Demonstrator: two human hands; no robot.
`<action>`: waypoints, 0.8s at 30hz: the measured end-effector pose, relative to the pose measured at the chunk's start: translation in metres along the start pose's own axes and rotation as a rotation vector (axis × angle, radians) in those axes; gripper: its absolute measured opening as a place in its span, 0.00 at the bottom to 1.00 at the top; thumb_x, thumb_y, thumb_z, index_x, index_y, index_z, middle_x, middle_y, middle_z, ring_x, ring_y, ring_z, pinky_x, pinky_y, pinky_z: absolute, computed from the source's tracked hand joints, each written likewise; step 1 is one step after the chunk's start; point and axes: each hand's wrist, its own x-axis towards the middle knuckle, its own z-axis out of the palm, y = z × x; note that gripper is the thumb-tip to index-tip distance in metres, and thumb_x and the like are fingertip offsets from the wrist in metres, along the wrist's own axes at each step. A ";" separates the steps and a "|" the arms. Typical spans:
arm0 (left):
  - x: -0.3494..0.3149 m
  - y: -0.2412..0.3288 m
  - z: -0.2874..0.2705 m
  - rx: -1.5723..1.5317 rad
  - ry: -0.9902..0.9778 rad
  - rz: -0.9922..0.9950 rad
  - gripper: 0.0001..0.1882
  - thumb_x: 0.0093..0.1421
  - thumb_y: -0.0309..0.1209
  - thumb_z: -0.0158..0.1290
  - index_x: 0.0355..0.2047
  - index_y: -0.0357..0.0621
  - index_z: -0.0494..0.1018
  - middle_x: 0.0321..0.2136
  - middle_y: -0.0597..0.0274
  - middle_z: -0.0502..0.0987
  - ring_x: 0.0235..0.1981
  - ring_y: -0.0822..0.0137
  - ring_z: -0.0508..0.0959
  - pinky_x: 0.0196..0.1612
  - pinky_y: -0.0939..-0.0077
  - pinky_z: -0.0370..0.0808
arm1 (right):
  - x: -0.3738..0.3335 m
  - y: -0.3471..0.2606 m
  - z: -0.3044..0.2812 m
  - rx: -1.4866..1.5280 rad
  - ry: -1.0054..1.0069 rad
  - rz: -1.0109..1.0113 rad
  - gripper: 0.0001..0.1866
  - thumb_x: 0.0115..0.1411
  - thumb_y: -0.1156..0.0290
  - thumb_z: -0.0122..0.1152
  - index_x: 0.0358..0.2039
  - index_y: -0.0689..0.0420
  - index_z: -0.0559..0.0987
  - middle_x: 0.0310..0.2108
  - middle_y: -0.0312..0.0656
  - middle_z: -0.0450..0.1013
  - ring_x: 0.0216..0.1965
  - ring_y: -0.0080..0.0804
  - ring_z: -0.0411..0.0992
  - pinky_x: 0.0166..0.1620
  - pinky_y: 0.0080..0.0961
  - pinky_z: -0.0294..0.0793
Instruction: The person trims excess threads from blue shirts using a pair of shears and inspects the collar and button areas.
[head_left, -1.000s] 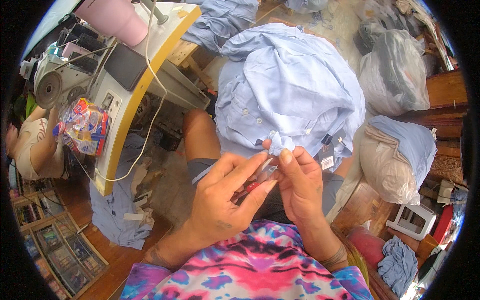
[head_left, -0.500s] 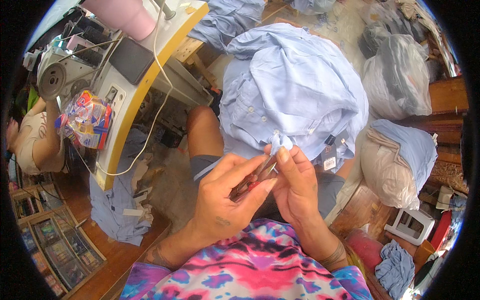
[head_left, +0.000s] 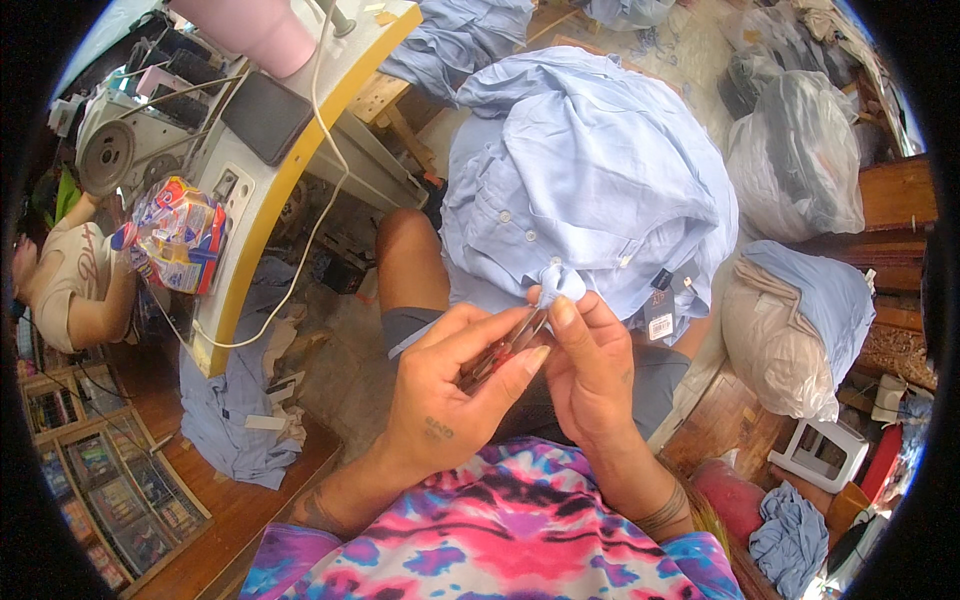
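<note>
A light blue button shirt (head_left: pixel 600 160) lies bunched over my lap, with small buttons down its front and a dark hang tag with a white label (head_left: pixel 660 322) at its near right. My left hand (head_left: pixel 450 390) is closed around small thread snips (head_left: pixel 497 362) with metal blades and a bit of red showing; the palm hides much of them. The blade tips are at the fabric by my right fingers. My right hand (head_left: pixel 590 365) pinches a gathered piece of the shirt between thumb and fingers.
At the left stands a yellow-edged sewing table (head_left: pixel 345 90) with a pink tumbler (head_left: pixel 250 35), a dark phone (head_left: pixel 266 117) and a hanging white cable (head_left: pixel 335 180). Stuffed plastic bags (head_left: pixel 795 150) and a white stool (head_left: pixel 823 452) are right. Another person (head_left: pixel 75 290) sits far left.
The snips' blades have come closer together and nearer the pinched fabric. Both hands stay almost in place. The person at far left has shifted slightly.
</note>
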 end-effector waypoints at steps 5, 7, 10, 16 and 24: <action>0.000 -0.005 0.005 -0.183 0.023 -0.041 0.17 0.65 0.24 0.62 0.53 0.30 0.77 0.34 0.65 0.74 0.33 0.80 0.74 0.33 0.84 0.71 | -0.001 0.006 -0.005 -0.076 -0.038 -0.035 0.12 0.70 0.69 0.64 0.48 0.64 0.80 0.48 0.41 0.80 0.41 0.19 0.74 0.47 0.22 0.73; 0.000 -0.007 0.006 -0.223 0.019 -0.085 0.16 0.66 0.24 0.61 0.53 0.31 0.76 0.34 0.67 0.74 0.33 0.81 0.74 0.33 0.85 0.71 | -0.001 0.006 -0.004 -0.082 -0.033 -0.028 0.13 0.71 0.69 0.63 0.49 0.64 0.80 0.48 0.41 0.80 0.43 0.20 0.74 0.49 0.23 0.74; -0.001 -0.005 0.008 -0.333 0.009 -0.173 0.14 0.67 0.25 0.61 0.51 0.33 0.75 0.35 0.69 0.75 0.32 0.83 0.73 0.32 0.87 0.70 | 0.000 0.006 -0.003 -0.107 -0.063 -0.030 0.13 0.71 0.68 0.62 0.49 0.64 0.80 0.50 0.42 0.79 0.45 0.21 0.75 0.52 0.23 0.74; 0.002 -0.008 -0.001 -0.276 -0.089 -0.211 0.11 0.69 0.26 0.59 0.48 0.35 0.74 0.37 0.70 0.75 0.31 0.85 0.72 0.33 0.89 0.69 | 0.004 0.006 -0.009 -0.210 -0.095 -0.034 0.14 0.72 0.66 0.61 0.51 0.63 0.80 0.50 0.40 0.78 0.46 0.22 0.75 0.54 0.26 0.74; 0.009 0.000 0.002 -0.444 0.131 -0.193 0.15 0.66 0.25 0.60 0.52 0.34 0.75 0.29 0.71 0.73 0.22 0.86 0.66 0.25 0.87 0.62 | 0.004 0.016 -0.013 -0.095 -0.044 -0.111 0.12 0.71 0.69 0.62 0.51 0.62 0.81 0.49 0.41 0.79 0.45 0.24 0.76 0.47 0.24 0.74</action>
